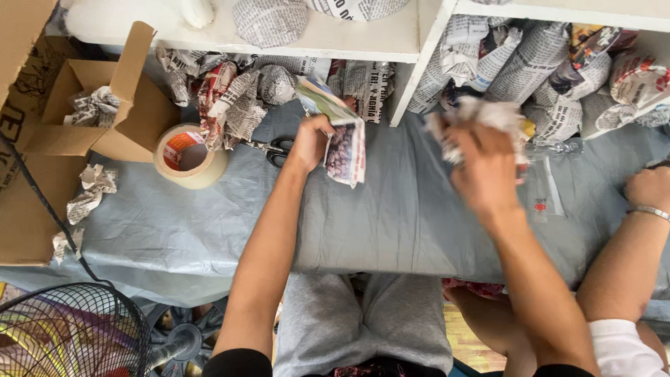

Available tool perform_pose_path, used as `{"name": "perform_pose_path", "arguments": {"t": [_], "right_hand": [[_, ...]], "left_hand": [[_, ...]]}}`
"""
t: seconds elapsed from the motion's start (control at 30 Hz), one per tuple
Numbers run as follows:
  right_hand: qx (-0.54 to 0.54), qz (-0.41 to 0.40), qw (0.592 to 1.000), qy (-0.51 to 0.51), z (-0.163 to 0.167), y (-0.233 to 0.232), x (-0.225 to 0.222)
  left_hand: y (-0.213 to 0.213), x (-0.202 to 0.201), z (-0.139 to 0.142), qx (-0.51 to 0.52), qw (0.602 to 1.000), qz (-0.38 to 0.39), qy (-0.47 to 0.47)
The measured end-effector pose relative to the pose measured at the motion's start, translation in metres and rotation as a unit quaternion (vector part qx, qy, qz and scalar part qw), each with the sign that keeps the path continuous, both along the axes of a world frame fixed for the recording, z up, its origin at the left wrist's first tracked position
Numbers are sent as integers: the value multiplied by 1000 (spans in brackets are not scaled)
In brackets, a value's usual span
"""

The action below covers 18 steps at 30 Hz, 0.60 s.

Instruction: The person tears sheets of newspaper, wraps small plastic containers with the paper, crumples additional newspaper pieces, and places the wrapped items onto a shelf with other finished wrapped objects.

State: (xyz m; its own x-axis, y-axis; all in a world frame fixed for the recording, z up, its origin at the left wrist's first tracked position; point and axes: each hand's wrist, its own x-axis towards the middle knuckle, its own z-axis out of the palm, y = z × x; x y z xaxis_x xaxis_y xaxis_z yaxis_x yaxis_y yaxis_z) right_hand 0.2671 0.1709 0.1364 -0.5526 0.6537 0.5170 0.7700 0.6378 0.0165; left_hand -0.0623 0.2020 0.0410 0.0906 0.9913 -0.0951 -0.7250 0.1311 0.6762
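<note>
A person's left hand (310, 143) grips a printed newspaper sheet (342, 139) at frame centre while the blurred right hand (485, 167) closes on a crumpled paper wad (474, 112). Many wrapped bundles (530, 66) already fill the white shelf (370, 38) at top; the cardboard box (105, 112), upper left, holds just one.

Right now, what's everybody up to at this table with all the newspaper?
A person sits at a grey-covered table. Their left hand holds up a colourful sheet of paper, while the right hand, blurred, grips a crumpled wad of paper. Newspaper-wrapped bundles fill the white shelves behind. Scissors, a tape roll and an open cardboard box lie to the left. Another person's arm rests at the right edge.
</note>
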Motion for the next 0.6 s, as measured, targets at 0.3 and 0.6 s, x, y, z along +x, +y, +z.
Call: {"name": "perform_pose_path", "arguments": {"t": [0.3, 0.6], "right_hand": [[132, 423, 889, 115, -16, 18, -108], [-2, 25, 999, -27, -65, 109, -197]], "left_hand": [[7, -29, -33, 18, 970, 20, -242], [-4, -27, -27, 37, 962, 89, -256]]}}
